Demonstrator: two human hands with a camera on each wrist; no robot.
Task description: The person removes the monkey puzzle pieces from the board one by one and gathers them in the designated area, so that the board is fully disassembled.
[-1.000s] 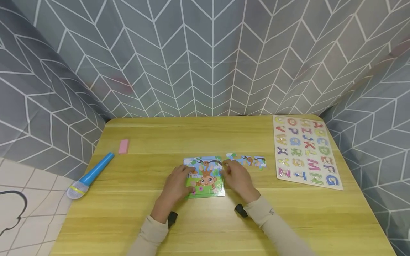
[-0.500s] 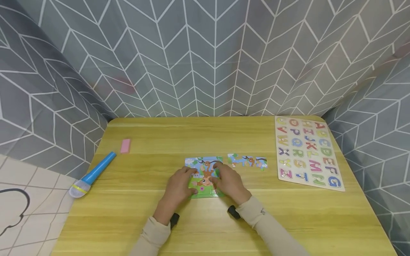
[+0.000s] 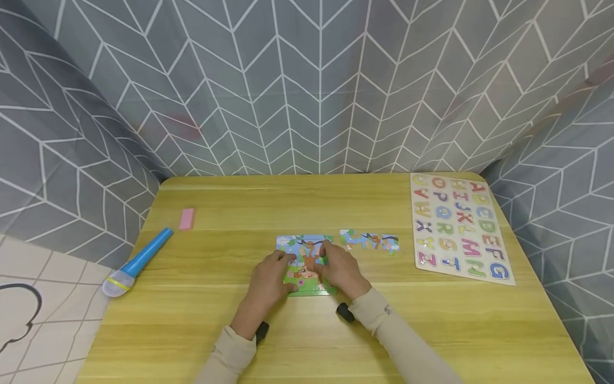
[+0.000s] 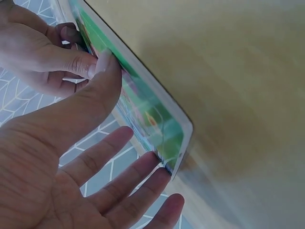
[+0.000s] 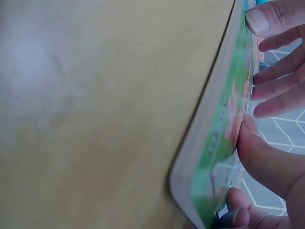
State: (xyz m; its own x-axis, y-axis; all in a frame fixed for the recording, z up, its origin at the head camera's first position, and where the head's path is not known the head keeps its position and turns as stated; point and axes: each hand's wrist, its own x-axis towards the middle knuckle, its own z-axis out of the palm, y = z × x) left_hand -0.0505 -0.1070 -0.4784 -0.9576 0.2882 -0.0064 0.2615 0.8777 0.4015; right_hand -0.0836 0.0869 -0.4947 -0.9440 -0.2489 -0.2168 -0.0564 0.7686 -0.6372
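A picture puzzle (image 3: pixel 312 287) showing a cartoon monkey lies on the wooden table, its thin board (image 5: pixel 183 179) visible edge-on in the right wrist view. My left hand (image 3: pixel 266 278) rests at its left side, thumb on the face and fingers (image 4: pixel 136 167) spread along the far edge. Over the right part of the puzzle is my right hand (image 3: pixel 342 270); its thumb touches the picture and its bent fingers reach the upper right corner. No piece shows lifted between them, though the hand hides part of the monkey. Several loose puzzle pieces (image 3: pixel 376 241) lie just right of the board.
A wooden alphabet board (image 3: pixel 458 229) lies at the table's right. To the left are a blue toy microphone (image 3: pixel 139 261) and a pink block (image 3: pixel 186 219). Patterned grey curtains (image 3: pixel 307 96) stand behind the table (image 3: pixel 288 202) and at both sides.
My right hand has moved left from beside the loose pieces onto the right part of the puzzle. The left hand stays almost in place at the left side.
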